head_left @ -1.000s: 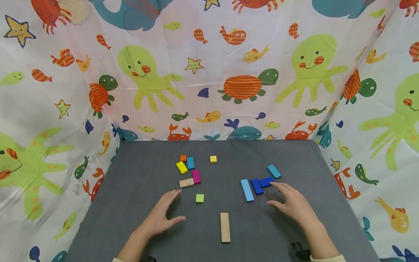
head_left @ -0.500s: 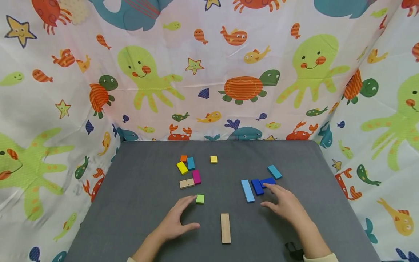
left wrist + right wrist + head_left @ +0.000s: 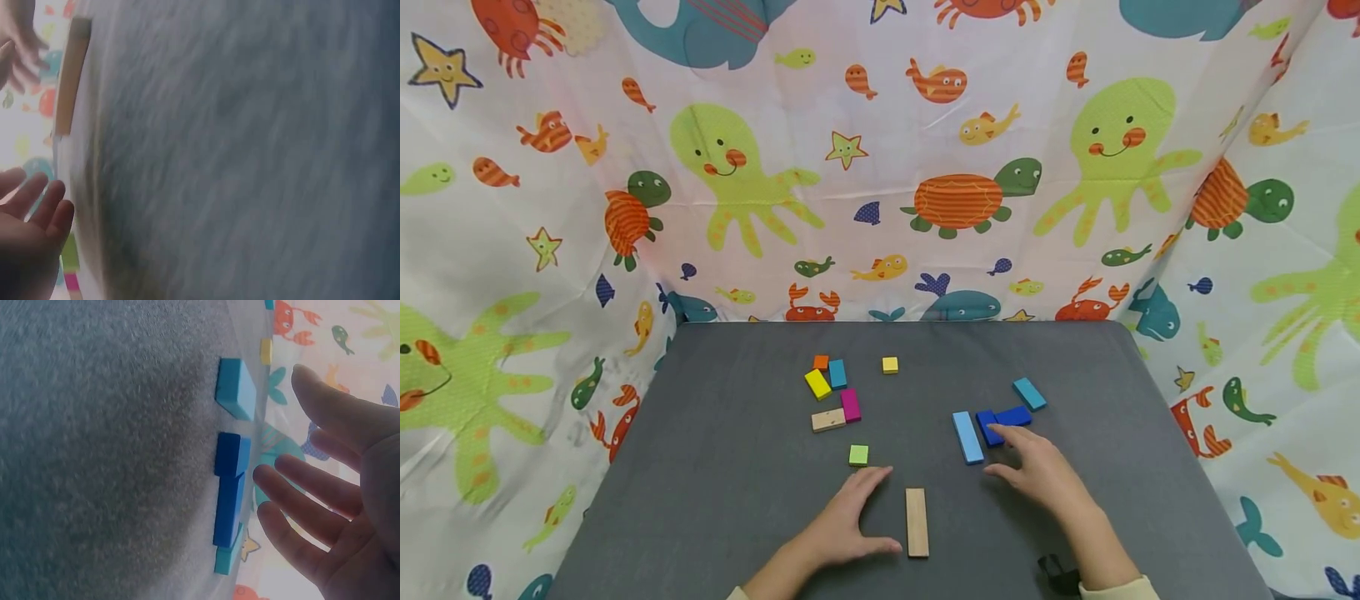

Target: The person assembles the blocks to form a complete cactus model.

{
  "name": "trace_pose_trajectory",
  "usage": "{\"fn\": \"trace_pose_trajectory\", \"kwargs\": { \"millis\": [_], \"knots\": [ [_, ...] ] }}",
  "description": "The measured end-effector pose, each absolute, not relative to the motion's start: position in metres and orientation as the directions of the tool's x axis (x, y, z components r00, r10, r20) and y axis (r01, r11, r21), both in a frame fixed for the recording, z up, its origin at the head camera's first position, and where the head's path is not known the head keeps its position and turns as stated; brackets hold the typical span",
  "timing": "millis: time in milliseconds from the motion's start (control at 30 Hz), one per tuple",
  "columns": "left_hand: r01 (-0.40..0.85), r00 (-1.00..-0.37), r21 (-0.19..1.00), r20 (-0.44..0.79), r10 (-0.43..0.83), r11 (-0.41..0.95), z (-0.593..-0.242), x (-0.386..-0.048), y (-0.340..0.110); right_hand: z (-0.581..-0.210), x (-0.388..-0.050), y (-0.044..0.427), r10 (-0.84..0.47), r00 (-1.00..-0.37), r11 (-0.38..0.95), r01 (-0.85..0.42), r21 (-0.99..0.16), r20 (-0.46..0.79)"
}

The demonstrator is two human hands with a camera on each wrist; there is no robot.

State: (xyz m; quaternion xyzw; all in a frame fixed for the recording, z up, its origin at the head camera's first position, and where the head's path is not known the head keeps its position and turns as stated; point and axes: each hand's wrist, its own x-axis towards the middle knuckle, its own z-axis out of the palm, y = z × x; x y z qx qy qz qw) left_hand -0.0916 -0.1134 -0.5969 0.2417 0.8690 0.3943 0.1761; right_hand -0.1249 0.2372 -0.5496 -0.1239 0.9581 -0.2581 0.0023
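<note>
The left hand (image 3: 841, 527), thumb spread from its fingers and gripping nothing, is just left of the wooden block (image 3: 917, 523) lying flat. Farther right, the right hand (image 3: 1041, 471) hovers by the dark blue blocks (image 3: 1015, 415), fingers loosely parted, empty.

"What's that flat, dark grey table covering (image 3: 700, 483) in front of you?"
"It looks like matt cloth to me, rough and grainy up close."
"And the long, pale, rectangular wooden plank (image 3: 917, 522) nearest you?"
"Bare wood by its look, smooth and matt. I see the same in the short, pale, rectangular wooden block (image 3: 828, 420) further left."
"The dark blue, rectangular blocks (image 3: 1015, 416) on the right?"
"Smooth and evenly coloured; wood or plastic, I can't tell."
"The far white sheet (image 3: 880, 146) with printed sea animals?"
"Thin, creased, like fabric."
</note>
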Motion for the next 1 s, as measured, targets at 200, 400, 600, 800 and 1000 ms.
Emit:
{"fn": "trace_pose_trajectory", "kwargs": {
  "millis": [200,400,600,800,1000],
  "knots": [
    [0.383,-0.762,0.718,-0.109,0.638,0.581,-0.605,-0.088,-0.097,-0.555,-0.127,0.232,-0.261,-0.965,0.820,-0.231,-0.524,0.018],
    [0.409,-0.773,0.635,-0.141,0.619,0.655,-0.608,-0.086,-0.084,-0.561,-0.129,0.227,-0.264,-0.964,0.799,-0.227,-0.557,0.014],
    [0.378,-0.792,0.639,-0.152,0.591,0.671,-0.608,-0.086,-0.078,-0.563,-0.130,0.224,-0.265,-0.964,0.786,-0.206,-0.583,-0.017],
    [0.350,-0.796,0.649,-0.174,0.579,0.676,-0.607,-0.088,-0.078,-0.568,-0.134,0.220,-0.255,-0.966,0.771,-0.174,-0.613,-0.047],
    [0.355,-0.790,0.648,-0.178,0.587,0.674,-0.606,-0.089,-0.077,-0.574,-0.141,0.218,-0.234,-0.970,0.772,-0.145,-0.619,-0.065]
  ]
}}
